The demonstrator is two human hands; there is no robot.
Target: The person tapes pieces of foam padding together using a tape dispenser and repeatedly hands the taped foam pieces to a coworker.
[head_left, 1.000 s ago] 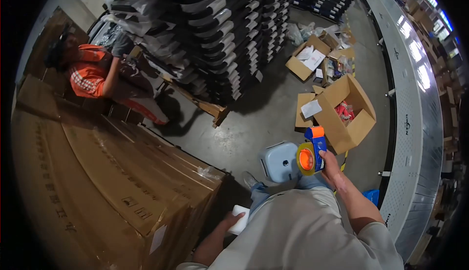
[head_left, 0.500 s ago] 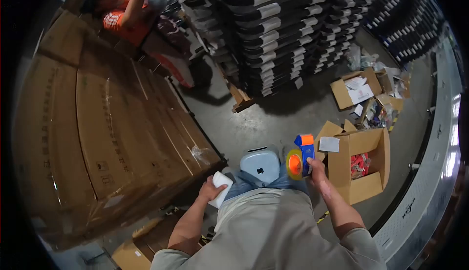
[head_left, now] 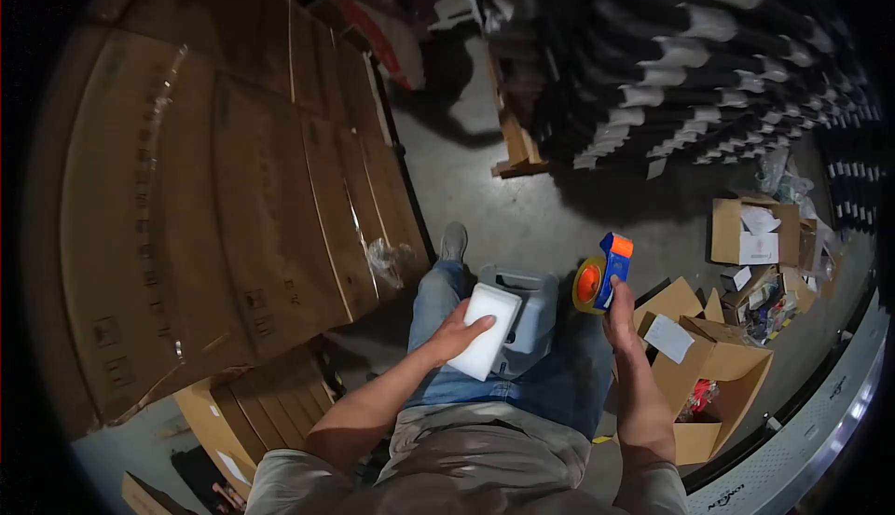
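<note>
In my left hand (head_left: 455,336) is a white foam block (head_left: 487,345), with the thumb over its top face and the other fingers mostly hidden. It is held above my lap, in front of a light blue plastic object (head_left: 538,324) between my legs. My right hand (head_left: 619,317) grips a packing tape dispenser (head_left: 616,271), blue with orange parts and a yellowish tape roll. The dispenser is upright and apart from the foam block. Just right of that hand stands an open cardboard box (head_left: 713,357) with red packets inside and a white paper on its flap.
Large taped cartons (head_left: 252,207) are stacked on the left. Tall stacks of black parts with white wrapping (head_left: 690,58) stand ahead, near a wooden pallet (head_left: 518,147). Smaller open boxes (head_left: 757,235) lie at right beside a long metal rail (head_left: 792,450).
My view has turned left. My left hand has brought the foam block inward over my lap. The tape dispenser stays in my right hand. The person in orange is out of view.
</note>
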